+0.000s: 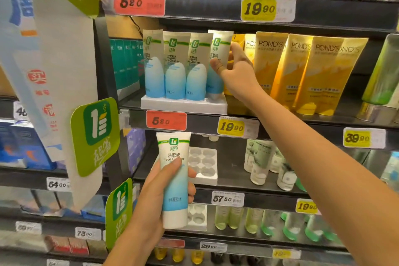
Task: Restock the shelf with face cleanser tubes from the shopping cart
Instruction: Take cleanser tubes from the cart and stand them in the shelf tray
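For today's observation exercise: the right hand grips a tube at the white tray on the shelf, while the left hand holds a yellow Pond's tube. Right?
No. In the head view the left hand holds a white-and-blue face cleanser tube; the yellow Pond's tubes stand on the shelf. The rest holds.

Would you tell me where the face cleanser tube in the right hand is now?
Head view, centre: the right hand pinches the face cleanser tube at the right end of the row on the white tray, beside the yellow Pond's tubes.
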Tool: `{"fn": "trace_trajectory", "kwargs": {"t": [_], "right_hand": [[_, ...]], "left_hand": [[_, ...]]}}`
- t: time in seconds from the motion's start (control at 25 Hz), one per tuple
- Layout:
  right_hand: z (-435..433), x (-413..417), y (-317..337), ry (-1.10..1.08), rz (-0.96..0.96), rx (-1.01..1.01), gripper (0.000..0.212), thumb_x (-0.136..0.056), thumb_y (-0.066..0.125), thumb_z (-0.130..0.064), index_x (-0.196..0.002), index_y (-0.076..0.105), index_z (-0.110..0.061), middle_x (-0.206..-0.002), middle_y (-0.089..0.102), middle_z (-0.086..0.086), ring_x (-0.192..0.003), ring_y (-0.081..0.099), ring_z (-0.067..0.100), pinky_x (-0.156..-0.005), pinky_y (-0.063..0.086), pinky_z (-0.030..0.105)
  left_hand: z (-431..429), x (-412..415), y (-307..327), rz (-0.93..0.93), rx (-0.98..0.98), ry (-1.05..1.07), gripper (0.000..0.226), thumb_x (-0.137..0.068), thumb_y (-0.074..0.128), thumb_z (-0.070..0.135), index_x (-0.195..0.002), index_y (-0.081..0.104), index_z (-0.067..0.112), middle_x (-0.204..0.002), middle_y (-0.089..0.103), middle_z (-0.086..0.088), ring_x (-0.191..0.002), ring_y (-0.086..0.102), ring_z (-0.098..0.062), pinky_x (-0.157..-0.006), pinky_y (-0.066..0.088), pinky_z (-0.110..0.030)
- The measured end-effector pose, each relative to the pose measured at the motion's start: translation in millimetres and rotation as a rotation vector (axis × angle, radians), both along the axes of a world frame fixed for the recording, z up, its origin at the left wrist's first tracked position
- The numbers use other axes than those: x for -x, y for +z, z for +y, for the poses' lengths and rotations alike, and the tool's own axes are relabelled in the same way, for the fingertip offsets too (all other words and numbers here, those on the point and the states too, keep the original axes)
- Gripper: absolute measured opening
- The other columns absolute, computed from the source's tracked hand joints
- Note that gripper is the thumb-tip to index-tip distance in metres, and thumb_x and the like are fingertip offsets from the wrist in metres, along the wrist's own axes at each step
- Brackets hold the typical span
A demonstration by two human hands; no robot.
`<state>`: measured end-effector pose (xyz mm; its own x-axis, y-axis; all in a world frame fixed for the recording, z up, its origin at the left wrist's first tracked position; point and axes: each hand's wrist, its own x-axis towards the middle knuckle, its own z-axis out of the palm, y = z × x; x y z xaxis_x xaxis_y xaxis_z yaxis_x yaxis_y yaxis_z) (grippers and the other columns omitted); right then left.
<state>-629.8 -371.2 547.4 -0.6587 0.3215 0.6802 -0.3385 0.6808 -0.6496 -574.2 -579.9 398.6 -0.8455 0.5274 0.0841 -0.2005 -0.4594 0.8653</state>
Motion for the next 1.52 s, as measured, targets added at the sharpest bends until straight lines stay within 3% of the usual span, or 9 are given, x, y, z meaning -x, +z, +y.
{"fn": "trace_trajectory", "kwargs": {"t": [0.24, 0.44, 0.6, 0.68, 0.8, 0.96, 1.28, 1.4, 1.52], "right_hand": [[-1, 9, -5, -0.126, 0.015, 0.003, 0.034, -0.090, 0.061, -0.024, -0.119, 0.045, -0.015, -0.121, 0.058, 0.002, -0.100, 0.053, 0.011, -0.063, 0.050, 0.013], [-1, 9, -4, -0.206, -0.069, -0.069, 0.034, -0.091, 0.060, -0.027, -0.118, 0.044, -0.014, -0.121, 0.059, 0.005, -0.104, 0.057, 0.019, -0.074, 0.052, 0.025], [-12, -3, 2, -0.258, -0.210, -0.118, 0.055, -0.091, 0.060, -0.024, -0.137, 0.032, -0.015, -0.132, 0.048, 0.009, -0.118, 0.050, 0.024, -0.089, 0.051, 0.033], [-22, -25, -8, -0.307, -0.113, -0.165, 0.060, -0.090, 0.061, -0.024, -0.140, 0.027, -0.019, -0.132, 0.043, 0.009, -0.118, 0.047, 0.021, -0.095, 0.048, 0.033], [-38, -72, -34, -0.049, -0.018, -0.020, 0.037, -0.090, 0.058, -0.034, -0.124, 0.045, -0.024, -0.111, 0.057, -0.002, -0.096, 0.058, 0.013, -0.081, 0.056, 0.027], [-54, -121, -73, 0.335, -0.313, 0.140, 0.033, -0.082, 0.067, -0.037, -0.112, 0.056, -0.026, -0.092, 0.066, -0.003, -0.086, 0.065, 0.022, -0.079, 0.057, 0.039], [-56, -114, -67, 0.255, -0.138, 0.156, 0.038, -0.076, 0.077, -0.015, -0.111, 0.061, -0.011, -0.102, 0.071, 0.005, -0.091, 0.068, 0.018, -0.077, 0.058, 0.032], [-41, -107, -48, 0.155, -0.017, 0.224, 0.044, -0.074, 0.078, -0.019, -0.113, 0.058, -0.017, -0.108, 0.069, 0.001, -0.094, 0.067, 0.013, -0.076, 0.058, 0.030], [-21, -91, -27, 0.040, 0.089, 0.299, 0.047, -0.076, 0.077, -0.023, -0.116, 0.052, -0.017, -0.115, 0.064, 0.002, -0.101, 0.065, 0.013, -0.078, 0.058, 0.028]], "left_hand": [[-4, 1, 4, 0.003, -0.012, 0.032, 0.042, -0.071, 0.066, 0.034, -0.107, 0.059, 0.011, -0.078, 0.068, -0.012, -0.053, 0.061, -0.018, -0.047, 0.052, -0.026], [-5, -2, 10, 0.058, 0.012, 0.072, 0.034, -0.065, 0.078, 0.038, -0.095, 0.069, 0.026, -0.081, 0.069, -0.006, -0.062, 0.065, -0.014, -0.048, 0.053, -0.029], [-4, -3, 19, 0.112, 0.050, 0.093, 0.035, -0.062, 0.075, 0.044, -0.093, 0.070, 0.028, -0.078, 0.067, -0.002, -0.061, 0.064, -0.012, -0.051, 0.054, -0.027], [-3, -1, 25, 0.149, 0.049, 0.106, 0.043, -0.061, 0.070, 0.046, -0.098, 0.069, 0.022, -0.078, 0.069, -0.003, -0.062, 0.064, -0.012, -0.053, 0.055, -0.026], [0, 2, 34, 0.234, 0.028, 0.131, 0.044, -0.064, 0.068, 0.045, -0.101, 0.069, 0.020, -0.088, 0.073, -0.003, -0.073, 0.067, -0.011, -0.060, 0.055, -0.022], [9, 3, 53, 0.375, -0.038, 0.143, 0.048, -0.069, 0.064, 0.042, -0.110, 0.066, 0.019, -0.102, 0.073, 0.001, -0.090, 0.067, -0.007, -0.069, 0.052, -0.017], [42, 7, 89, 0.538, -0.070, 0.023, 0.038, -0.076, 0.061, 0.037, -0.111, 0.065, 0.022, -0.105, 0.072, 0.008, -0.099, 0.066, -0.006, -0.079, 0.054, -0.022], [33, 29, 94, 0.661, 0.109, 0.392, 0.036, -0.082, 0.057, 0.048, -0.116, 0.060, 0.034, -0.114, 0.063, 0.023, -0.108, 0.057, 0.005, -0.083, 0.047, -0.014], [20, 58, 85, 0.881, 0.592, 0.991, 0.044, -0.090, 0.058, 0.040, -0.128, 0.052, 0.020, -0.132, 0.052, 0.001, -0.123, 0.044, -0.016, -0.099, 0.035, -0.030]]}}
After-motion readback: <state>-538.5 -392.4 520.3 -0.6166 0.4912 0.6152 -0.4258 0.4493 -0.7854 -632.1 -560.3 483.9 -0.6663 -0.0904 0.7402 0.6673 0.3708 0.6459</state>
